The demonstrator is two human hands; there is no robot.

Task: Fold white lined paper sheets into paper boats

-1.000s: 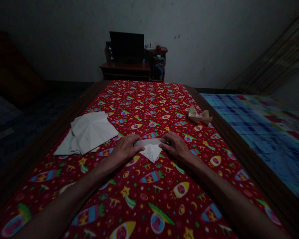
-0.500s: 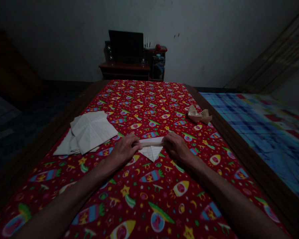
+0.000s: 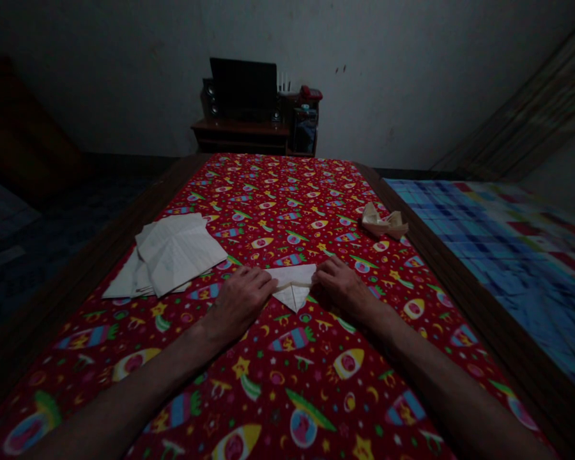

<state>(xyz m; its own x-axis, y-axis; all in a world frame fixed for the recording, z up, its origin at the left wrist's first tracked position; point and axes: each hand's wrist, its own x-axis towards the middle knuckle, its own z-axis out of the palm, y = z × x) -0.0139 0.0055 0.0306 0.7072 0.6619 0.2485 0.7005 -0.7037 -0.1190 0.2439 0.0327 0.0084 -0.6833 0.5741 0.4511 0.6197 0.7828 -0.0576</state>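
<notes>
Folded paper [image 3: 293, 275], faintly lined, illegible

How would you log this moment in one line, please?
Left hand: holds folded paper, left end; right hand: holds its right end; paper stack: left; tan folded paper: right

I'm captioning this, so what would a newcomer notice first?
The red rocket-printed cloth fills the middle foreground. Over it, the left hand and right hand hold opposite ends of a folded paper. Paper sheets lie stacked left; a tan folded shape sits near the cloth's right edge.
</notes>
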